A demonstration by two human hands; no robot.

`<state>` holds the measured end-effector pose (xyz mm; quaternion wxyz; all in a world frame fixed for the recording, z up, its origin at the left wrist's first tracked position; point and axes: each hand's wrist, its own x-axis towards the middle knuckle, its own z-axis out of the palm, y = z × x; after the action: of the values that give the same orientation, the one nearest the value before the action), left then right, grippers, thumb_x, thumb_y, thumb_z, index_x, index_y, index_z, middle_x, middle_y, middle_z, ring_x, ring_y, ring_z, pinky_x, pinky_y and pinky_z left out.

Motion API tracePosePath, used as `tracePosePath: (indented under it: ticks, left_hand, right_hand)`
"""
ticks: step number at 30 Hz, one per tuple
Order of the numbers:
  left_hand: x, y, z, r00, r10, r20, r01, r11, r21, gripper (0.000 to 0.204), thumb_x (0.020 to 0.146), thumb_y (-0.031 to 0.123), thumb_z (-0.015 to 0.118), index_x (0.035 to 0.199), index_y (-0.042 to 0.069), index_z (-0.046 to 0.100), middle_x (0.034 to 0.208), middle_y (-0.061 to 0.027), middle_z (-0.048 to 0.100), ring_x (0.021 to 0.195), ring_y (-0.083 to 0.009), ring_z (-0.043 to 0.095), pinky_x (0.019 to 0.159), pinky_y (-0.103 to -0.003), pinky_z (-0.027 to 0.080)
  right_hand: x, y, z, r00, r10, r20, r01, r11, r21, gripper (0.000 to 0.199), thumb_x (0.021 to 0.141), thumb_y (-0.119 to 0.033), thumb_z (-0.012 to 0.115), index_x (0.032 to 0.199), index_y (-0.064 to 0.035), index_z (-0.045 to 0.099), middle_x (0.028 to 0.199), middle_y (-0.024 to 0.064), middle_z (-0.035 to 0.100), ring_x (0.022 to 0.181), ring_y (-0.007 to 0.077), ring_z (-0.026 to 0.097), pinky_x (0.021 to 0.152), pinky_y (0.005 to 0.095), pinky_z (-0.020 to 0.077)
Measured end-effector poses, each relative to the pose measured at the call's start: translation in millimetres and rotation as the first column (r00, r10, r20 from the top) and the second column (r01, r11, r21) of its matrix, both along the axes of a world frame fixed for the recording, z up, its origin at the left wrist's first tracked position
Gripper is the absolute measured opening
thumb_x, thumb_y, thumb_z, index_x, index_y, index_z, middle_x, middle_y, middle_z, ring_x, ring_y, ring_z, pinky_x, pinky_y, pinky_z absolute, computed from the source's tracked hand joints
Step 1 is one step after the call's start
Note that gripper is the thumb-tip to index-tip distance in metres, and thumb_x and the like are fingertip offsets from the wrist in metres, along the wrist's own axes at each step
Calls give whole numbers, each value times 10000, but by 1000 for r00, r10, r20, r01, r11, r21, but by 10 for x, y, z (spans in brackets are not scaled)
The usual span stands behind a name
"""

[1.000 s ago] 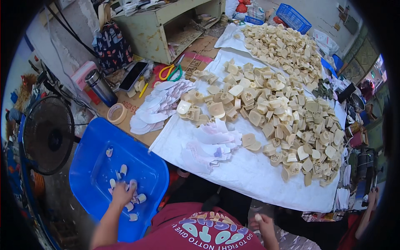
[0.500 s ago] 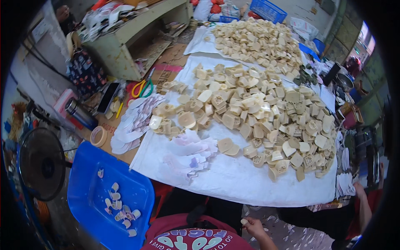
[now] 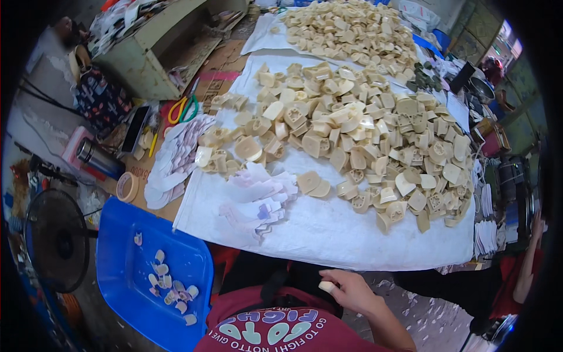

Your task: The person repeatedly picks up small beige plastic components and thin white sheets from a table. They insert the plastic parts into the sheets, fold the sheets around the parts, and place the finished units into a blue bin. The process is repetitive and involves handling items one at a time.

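My right hand [image 3: 352,291] is in front of my lap, just below the table's near edge, with its fingers curled together. At the thumb tip shows a small pale cream bit [image 3: 326,286]; whether it is a held piece or a cover on the thumb, I cannot tell. My left hand is out of view. On the table's white sheet [image 3: 328,240] lies a large heap of cream moulded plastic pieces [image 3: 363,141]. Near the front left of the heap are thin, pale, curved paper-like strips [image 3: 255,202]. A blue basin [image 3: 117,270] at my left holds several small cream pieces.
Left on the table are more strips [image 3: 176,158], a tape roll [image 3: 127,186], scissors [image 3: 183,110], a thermos [image 3: 99,158] and a phone [image 3: 136,129]. A fan [image 3: 57,240] stands beside the basin. Another person's arm [image 3: 529,264] shows at the right. Scraps litter the floor.
My right hand has risen and come further into view, nearer the table edge. The table and basin contents look the same, while the whole view has shifted slightly. The other person's arm has risen.
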<state>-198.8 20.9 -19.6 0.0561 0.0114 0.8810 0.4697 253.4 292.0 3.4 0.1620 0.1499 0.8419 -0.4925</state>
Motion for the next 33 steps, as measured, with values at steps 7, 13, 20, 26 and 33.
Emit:
tracePosePath:
  ticks: [7,13,20,26,33]
  left_hand:
    - [21,-80,7,1000,7,-5,-7,1000,18,358,955,350,488,1091,60,649,1007,-106,668,820,-220,676,704,-365,573]
    - [-26,-105,7,1000,10,-5,-10,999,38,358,952,348,501,1099,56,646,1031,-104,663,829,-218,674,703,-362,572]
    - [-23,-201,-22,1000,22,-2,-22,997,71,359,948,346,515,1108,50,643,1060,-101,656,839,-216,671,702,-358,571]
    - [244,-358,-37,999,12,35,-16,992,122,361,945,344,528,1116,46,640,1085,-99,650,848,-214,668,701,-355,571]
    - [1373,-933,-145,972,-6,233,-39,981,188,365,942,342,542,1125,41,636,1113,-97,644,858,-211,666,700,-351,570]
  right_hand:
    - [-962,-36,196,900,182,-396,-113,975,193,310,883,-143,622,1171,-27,616,1015,146,674,934,264,659,822,328,502]
    - [-1511,-75,379,822,137,-553,-67,987,144,273,869,-91,621,1133,-22,633,1006,143,676,939,262,658,824,323,501]
    - [-1893,-177,293,729,270,-628,-41,934,354,219,798,-49,628,1015,-23,648,895,130,652,829,303,633,731,389,502]
    - [-2135,-374,173,646,391,-655,-37,873,486,208,737,-41,657,945,-50,655,831,102,617,778,289,605,698,389,482]
    - [-2343,-532,56,613,480,-627,-18,802,597,228,675,-26,665,898,-61,635,849,74,566,803,270,579,687,387,455]
